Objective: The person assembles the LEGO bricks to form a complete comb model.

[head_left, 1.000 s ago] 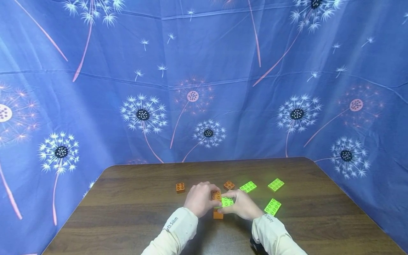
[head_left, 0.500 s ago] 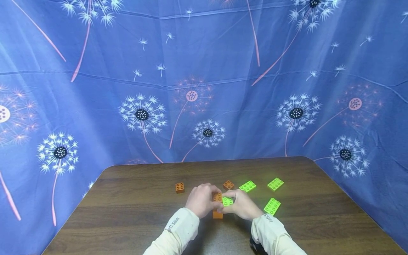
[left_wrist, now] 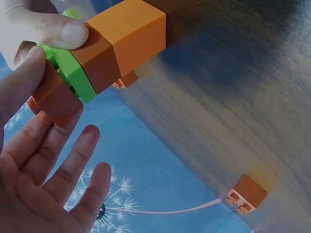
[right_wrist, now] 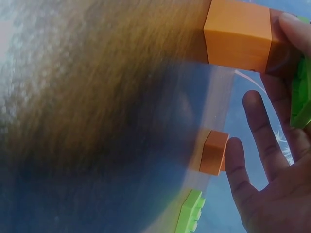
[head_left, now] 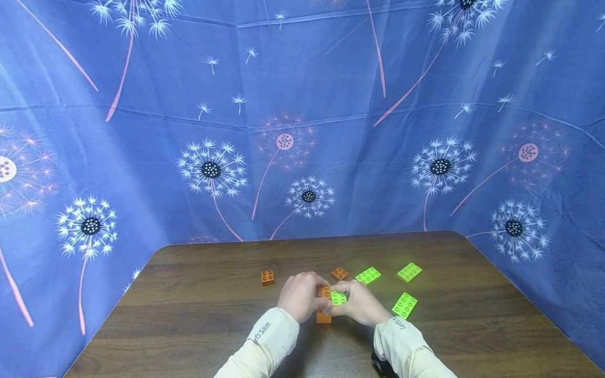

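We saw left hand (head_left: 299, 298) nearest top brown brick (left_wrist: 58, 97), pinching it between thumb and fingers, last two fingers free. That brick lay at left end of green brick (head_left: 338, 298); green long axis ran sideways toward right hand (head_left: 363, 305). We noted green studs showing between those two, so fit looked unfinished. Right hand pinched stack below green, thumb on lower brown brick (left_wrist: 98, 65). Orange brick (left_wrist: 138, 36) formed base; whether it touched table (head_left: 189, 325), we could not tell.
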Tool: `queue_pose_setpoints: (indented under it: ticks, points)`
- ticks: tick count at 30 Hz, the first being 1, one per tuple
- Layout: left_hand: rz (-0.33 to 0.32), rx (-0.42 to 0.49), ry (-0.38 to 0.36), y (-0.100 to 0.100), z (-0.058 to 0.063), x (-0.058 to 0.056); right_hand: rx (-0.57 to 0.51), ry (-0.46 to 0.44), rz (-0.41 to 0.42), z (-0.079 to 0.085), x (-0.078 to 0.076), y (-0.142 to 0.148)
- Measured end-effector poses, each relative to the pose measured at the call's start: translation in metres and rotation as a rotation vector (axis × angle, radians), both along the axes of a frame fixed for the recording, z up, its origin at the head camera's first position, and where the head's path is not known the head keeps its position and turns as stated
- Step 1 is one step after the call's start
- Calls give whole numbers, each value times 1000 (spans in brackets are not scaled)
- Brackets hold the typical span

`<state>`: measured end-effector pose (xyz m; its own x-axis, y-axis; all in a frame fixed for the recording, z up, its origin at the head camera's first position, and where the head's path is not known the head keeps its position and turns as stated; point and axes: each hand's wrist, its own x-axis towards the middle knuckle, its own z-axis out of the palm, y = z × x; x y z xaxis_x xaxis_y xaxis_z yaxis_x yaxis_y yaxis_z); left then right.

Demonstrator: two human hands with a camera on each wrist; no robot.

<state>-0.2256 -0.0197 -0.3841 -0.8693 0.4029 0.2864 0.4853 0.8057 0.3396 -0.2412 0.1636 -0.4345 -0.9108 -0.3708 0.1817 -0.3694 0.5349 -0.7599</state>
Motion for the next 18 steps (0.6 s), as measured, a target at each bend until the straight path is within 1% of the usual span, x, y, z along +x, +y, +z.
queue_pose_setpoints:
  ticks: [5,9,18]
  points:
    - [4,-59,33,3,-1,-1,7,-6,-6,-2,0,1]
    - [13,-72,48,5,-2,-2,18,-2,1,-3,0,2]
    - [2,0,13,0,-4,-3,42,6,5,-1,-2,0]
